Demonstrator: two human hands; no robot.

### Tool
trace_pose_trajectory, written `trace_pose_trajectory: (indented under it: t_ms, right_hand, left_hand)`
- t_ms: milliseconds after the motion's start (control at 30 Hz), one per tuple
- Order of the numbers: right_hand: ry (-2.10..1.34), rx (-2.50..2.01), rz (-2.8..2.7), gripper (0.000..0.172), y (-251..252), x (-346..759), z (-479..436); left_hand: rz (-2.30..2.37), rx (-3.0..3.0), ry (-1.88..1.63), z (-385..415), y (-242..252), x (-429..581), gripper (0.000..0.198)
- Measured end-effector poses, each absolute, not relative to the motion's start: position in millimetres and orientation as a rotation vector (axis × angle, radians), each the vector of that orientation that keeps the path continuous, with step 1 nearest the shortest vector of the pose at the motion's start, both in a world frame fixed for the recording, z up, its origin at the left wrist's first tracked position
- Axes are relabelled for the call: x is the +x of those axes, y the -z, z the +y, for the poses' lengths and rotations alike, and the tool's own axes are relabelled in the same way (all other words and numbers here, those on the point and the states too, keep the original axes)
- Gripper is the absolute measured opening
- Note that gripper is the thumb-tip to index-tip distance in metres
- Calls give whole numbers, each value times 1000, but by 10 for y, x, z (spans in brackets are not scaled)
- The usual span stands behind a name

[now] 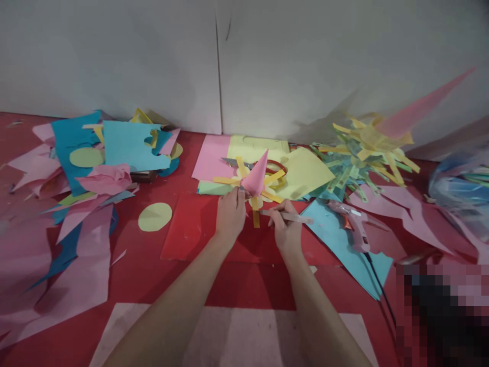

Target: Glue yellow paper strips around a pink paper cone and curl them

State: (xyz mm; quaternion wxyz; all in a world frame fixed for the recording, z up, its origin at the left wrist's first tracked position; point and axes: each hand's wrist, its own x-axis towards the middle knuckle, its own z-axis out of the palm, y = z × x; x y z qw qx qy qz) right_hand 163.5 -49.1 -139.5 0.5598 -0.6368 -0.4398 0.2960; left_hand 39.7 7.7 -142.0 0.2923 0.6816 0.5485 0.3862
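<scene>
White wall behind, our left hand pinches the pink cone low (presumably to steady it) at the far edge of a red board; our right hand grips a pale tool.

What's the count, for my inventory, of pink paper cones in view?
2: a small cone by the left hand, and a longer cone tilted above yellow strips on the right. Others may be hidden.

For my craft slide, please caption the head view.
Left hand at a pink paper cone with yellow paper strips, right hand holding a slim pale tool.
</scene>
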Motion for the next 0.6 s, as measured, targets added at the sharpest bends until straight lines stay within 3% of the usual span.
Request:
trace_pose_trajectory:
  t_ms: [367,600]
  right_hand:
    - [-733,-1470,-1020,11,1407,1630,-502]
    - [-546,-1441,-892,16,1394,1623,-468]
  left_hand:
    - [1397,1736,-1051,57,1383,401,38]
    - [1274,1760,-1066,7,1326,418,38]
